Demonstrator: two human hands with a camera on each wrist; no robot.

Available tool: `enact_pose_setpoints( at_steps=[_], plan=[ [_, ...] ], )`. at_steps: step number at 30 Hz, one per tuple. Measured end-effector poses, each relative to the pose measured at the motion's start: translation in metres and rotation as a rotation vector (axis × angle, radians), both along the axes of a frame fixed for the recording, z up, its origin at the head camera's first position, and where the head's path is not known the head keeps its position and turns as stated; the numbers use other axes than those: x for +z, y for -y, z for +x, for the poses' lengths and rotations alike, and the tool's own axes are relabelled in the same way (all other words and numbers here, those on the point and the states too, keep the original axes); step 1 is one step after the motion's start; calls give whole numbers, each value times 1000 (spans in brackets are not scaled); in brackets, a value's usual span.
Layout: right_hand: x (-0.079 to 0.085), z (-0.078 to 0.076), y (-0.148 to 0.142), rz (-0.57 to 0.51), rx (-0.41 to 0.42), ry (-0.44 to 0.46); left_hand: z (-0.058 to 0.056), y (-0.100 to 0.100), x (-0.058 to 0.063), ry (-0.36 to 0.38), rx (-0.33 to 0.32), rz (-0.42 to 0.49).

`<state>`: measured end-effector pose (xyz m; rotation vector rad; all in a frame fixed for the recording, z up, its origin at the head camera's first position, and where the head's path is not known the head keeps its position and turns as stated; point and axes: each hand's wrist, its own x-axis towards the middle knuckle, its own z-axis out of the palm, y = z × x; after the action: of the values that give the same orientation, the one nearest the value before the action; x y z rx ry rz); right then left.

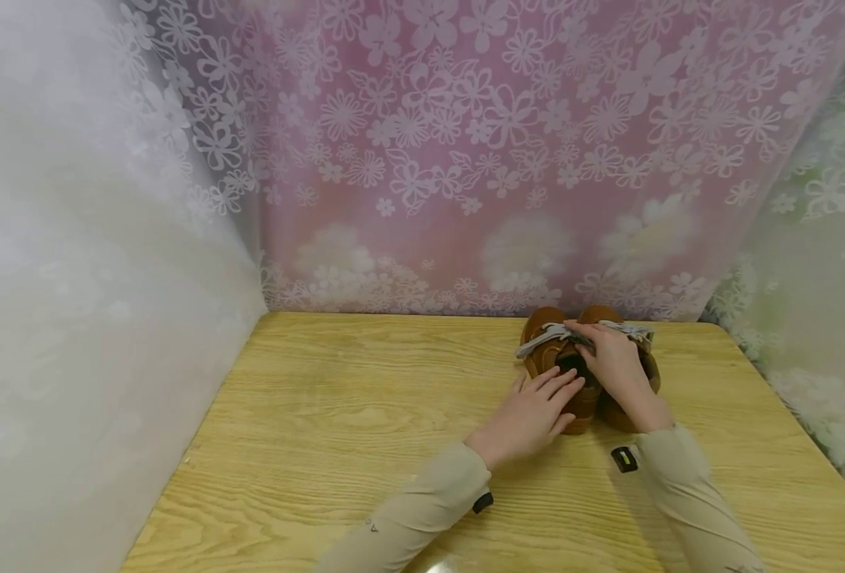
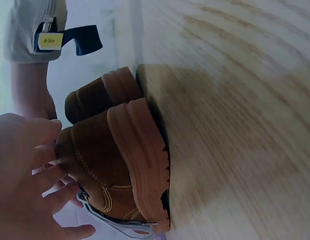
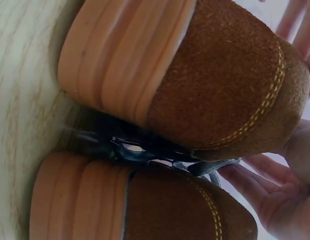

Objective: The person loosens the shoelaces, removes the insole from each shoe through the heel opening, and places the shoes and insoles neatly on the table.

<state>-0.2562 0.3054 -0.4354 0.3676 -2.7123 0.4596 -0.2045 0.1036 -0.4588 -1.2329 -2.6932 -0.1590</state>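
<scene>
Two brown leather shoes with thick tan soles stand side by side, toes toward the back. Over the opening and heel of the left shoe (image 1: 576,414), my left hand (image 1: 526,420) lies with its fingers spread and nearly straight; the left wrist view shows them along the shoe's upper edge (image 2: 90,145). My right hand (image 1: 614,364) reaches across the right shoe (image 1: 619,415) to the left one's lacing. Its thumb and fingers pinch at the grey shoelace (image 1: 537,341) there. More grey lace (image 1: 633,330) lies on the right shoe, partly behind this hand.
The shoes stand near the back edge of a wood-grain table (image 1: 351,414), right of its middle. Behind it hangs a pink flowered curtain (image 1: 408,159); pale curtains close off the left side (image 1: 107,278) and right side (image 1: 816,263). Dark straps (image 1: 624,459) hang at the sleeves.
</scene>
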Motion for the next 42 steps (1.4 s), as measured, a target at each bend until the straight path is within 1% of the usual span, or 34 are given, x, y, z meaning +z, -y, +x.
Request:
enact_pose_setpoints(
  at_steps=[3,7,12,17,21,23,28,34,38,42],
  plan=[
    [-1,0,1,-11,2,-3,2,-1,-3,-26,0,-8],
    [-5,-2,2,-20,1,-37,4,1,-4,-49,7,5],
    [-7,-3,3,-38,4,-67,4,5,-3,-50,13,22],
    [-8,-1,6,-47,-9,-81,4,10,1,-39,31,32],
    [-10,3,10,-46,-24,-79,4,16,2,-16,52,44],
    [-10,6,13,-46,-25,-87,3,18,3,-21,57,46],
    [-11,13,19,-53,-32,-110,2,26,2,-44,49,59],
    [-12,20,26,-66,-34,-123,0,38,-1,-43,37,106],
    [-14,25,31,-86,-28,-128,0,48,-2,-38,28,130],
    [-16,29,37,-96,-15,-130,-1,58,0,-15,31,148]
  ],
)
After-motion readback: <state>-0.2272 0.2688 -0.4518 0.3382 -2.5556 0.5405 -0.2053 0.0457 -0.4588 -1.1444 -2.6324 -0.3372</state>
